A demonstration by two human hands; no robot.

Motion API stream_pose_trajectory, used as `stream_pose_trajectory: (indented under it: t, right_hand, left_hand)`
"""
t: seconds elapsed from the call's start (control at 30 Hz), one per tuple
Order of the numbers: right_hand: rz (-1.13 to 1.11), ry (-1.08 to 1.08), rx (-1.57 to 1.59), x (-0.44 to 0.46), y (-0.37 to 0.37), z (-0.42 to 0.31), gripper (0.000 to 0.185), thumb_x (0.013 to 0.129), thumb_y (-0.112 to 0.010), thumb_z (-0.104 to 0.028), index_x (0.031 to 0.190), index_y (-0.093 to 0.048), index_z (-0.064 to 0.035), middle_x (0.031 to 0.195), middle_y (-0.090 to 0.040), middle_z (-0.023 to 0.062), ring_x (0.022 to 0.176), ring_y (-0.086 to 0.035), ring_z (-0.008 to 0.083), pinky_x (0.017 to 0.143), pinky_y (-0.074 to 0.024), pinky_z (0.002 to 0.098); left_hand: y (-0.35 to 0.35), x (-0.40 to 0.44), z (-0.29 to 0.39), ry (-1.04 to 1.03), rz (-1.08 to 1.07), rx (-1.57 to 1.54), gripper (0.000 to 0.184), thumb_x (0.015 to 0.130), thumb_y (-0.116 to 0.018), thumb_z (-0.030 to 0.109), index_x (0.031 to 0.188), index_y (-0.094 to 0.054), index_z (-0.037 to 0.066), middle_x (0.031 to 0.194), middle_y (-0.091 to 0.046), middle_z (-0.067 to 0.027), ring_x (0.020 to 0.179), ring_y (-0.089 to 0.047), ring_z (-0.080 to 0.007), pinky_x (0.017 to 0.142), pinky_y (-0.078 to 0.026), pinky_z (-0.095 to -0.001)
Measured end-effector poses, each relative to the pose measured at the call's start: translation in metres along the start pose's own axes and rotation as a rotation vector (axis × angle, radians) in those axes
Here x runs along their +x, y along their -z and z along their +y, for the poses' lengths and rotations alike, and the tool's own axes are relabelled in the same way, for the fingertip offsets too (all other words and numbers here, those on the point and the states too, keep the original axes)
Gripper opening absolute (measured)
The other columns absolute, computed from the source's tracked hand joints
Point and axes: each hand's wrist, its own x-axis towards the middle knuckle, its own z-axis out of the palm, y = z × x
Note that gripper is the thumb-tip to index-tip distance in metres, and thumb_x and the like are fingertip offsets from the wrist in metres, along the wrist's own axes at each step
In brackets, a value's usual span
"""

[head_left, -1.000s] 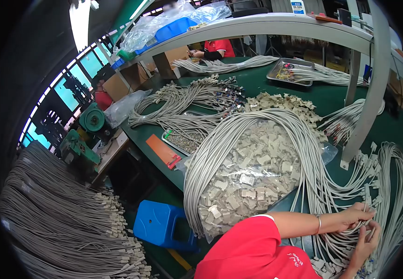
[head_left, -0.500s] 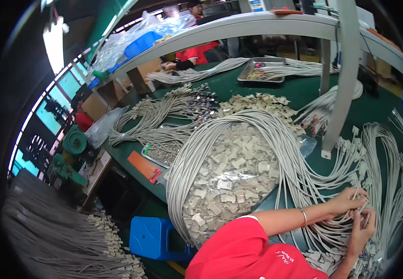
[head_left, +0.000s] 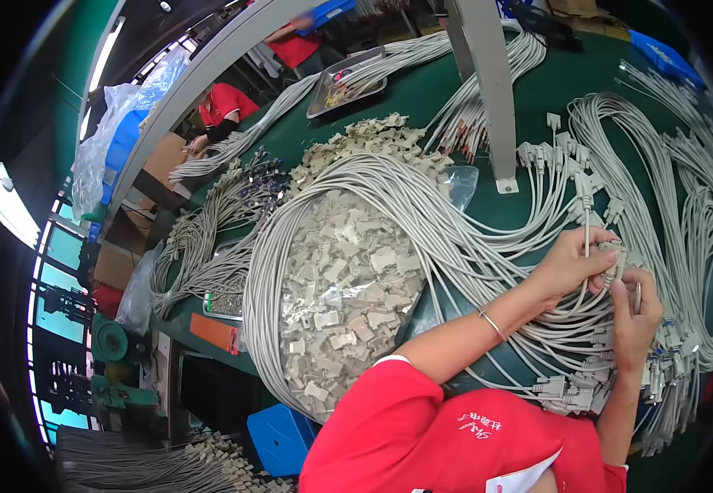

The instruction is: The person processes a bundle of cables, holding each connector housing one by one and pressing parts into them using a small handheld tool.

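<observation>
A beige cable connector (head_left: pixel 615 261) is held between my two hands, at the right of the view. My left hand (head_left: pixel 574 267), with a bracelet on its wrist, has its thumb and fingers closed on the connector, and a grey cable passes by the fingers. My right hand (head_left: pixel 636 316) meets the connector's lower end with its thumb and fingers drawn together. Something thin and grey shows between those fingers, too small to name. Beneath my left forearm runs a thick bundle of grey cables (head_left: pixel 373 177). More finished-looking connectors (head_left: pixel 578 181) lie just beyond my hands.
A clear bag of beige connector shells (head_left: pixel 348 287) stands under the cable loop. A metal post (head_left: pixel 488 99) rises from the green table (head_left: pixel 414 82). Cable bundles (head_left: pixel 652 156) lie at right, a metal tray (head_left: pixel 348 82) further back. A co-worker's red sleeve (head_left: pixel 233 103) shows across the table.
The view has tilted and shifted, so the table's things sit further left. My hands have come up slightly, and the connector between them now shows clearly.
</observation>
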Motion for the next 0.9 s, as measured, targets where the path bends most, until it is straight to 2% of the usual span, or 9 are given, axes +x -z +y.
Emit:
stream_pose_trajectory:
  t: [0.13,0.2,0.23,0.3,0.43,0.5,0.9]
  right_hand:
    - [-0.053,-0.063,0.030,0.0010,0.0037,-0.0045,0.013,0.085,-0.059,-0.012,0.089,-0.055,-0.0006,0.067,-0.048,0.0023,0.059,-0.040,0.0090,0.051,-0.0302,0.0227]
    - [-0.077,0.038,0.008,0.0014,0.0058,-0.0053,0.019,0.089,-0.053,-0.019,0.093,-0.056,0.0002,0.066,-0.046,0.0025,0.058,-0.040,0.0100,0.051,-0.0300,0.0234]
    - [-0.078,0.040,0.010,0.0022,0.0051,-0.0058,0.019,0.089,-0.053,-0.019,0.093,-0.056,0.0002,0.066,-0.046,0.0025,0.058,-0.040,0.0100,0.051,-0.0300,0.0234]
    - [-0.068,0.209,0.089,0.0046,0.0034,-0.0067,0.028,0.093,-0.045,-0.024,0.098,-0.057,0.0017,0.064,-0.045,0.0028,0.056,-0.040,0.0104,0.051,-0.0300,0.0243]
    - [-0.069,0.203,0.005,0.0010,0.0035,-0.0020,0.033,0.096,-0.039,-0.025,0.099,-0.057,0.0029,0.064,-0.046,0.0035,0.055,-0.041,0.0108,0.050,-0.0311,0.0250]
    - [-0.107,0.102,-0.018,-0.0018,0.0053,-0.0021,0.034,0.096,-0.035,-0.024,0.099,-0.057,0.0022,0.066,-0.043,0.0012,0.060,-0.039,0.0102,0.056,-0.0308,0.0241]
    - [-0.054,0.147,-0.006,-0.0015,0.0042,-0.0001,0.033,0.096,-0.038,-0.023,0.097,-0.059,0.0028,0.062,-0.043,0.0011,0.057,-0.040,0.0096,0.054,-0.0311,0.0240]
  left_hand:
    - [-0.0028,-0.0023,0.0016,0.048,0.069,-0.115,0.032,0.087,-0.061,0.019,0.110,-0.052,-0.001,0.071,-0.054,-0.0004,0.055,-0.053,-0.0070,0.049,-0.044,-0.0199]
    - [-0.0006,-0.0015,0.0025,0.068,0.111,-0.269,0.026,0.087,-0.060,0.021,0.104,-0.054,0.002,0.070,-0.054,0.0002,0.055,-0.052,-0.0067,0.049,-0.045,-0.0198]
    - [0.0006,-0.0017,0.0031,0.067,0.112,-0.264,0.022,0.088,-0.059,0.023,0.099,-0.054,0.005,0.071,-0.054,0.0010,0.056,-0.052,-0.0061,0.050,-0.045,-0.0200]
    - [0.0019,-0.0027,0.0024,0.065,0.106,-0.270,0.021,0.088,-0.059,0.023,0.099,-0.054,0.005,0.071,-0.054,0.0014,0.056,-0.052,-0.0058,0.050,-0.045,-0.0201]
    - [0.0005,-0.0042,0.0060,0.073,0.115,-0.271,0.019,0.088,-0.059,0.023,0.097,-0.055,0.007,0.070,-0.053,0.0024,0.055,-0.052,-0.0053,0.049,-0.045,-0.0202]
    - [0.0003,-0.0042,0.0053,0.078,0.113,-0.272,0.019,0.087,-0.059,0.023,0.096,-0.055,0.007,0.070,-0.053,0.0025,0.055,-0.052,-0.0054,0.049,-0.044,-0.0202]
    - [0.0006,-0.0051,0.0040,0.106,0.109,-0.288,0.019,0.087,-0.060,0.023,0.096,-0.054,0.007,0.069,-0.054,0.0024,0.054,-0.052,-0.0055,0.049,-0.045,-0.0200]
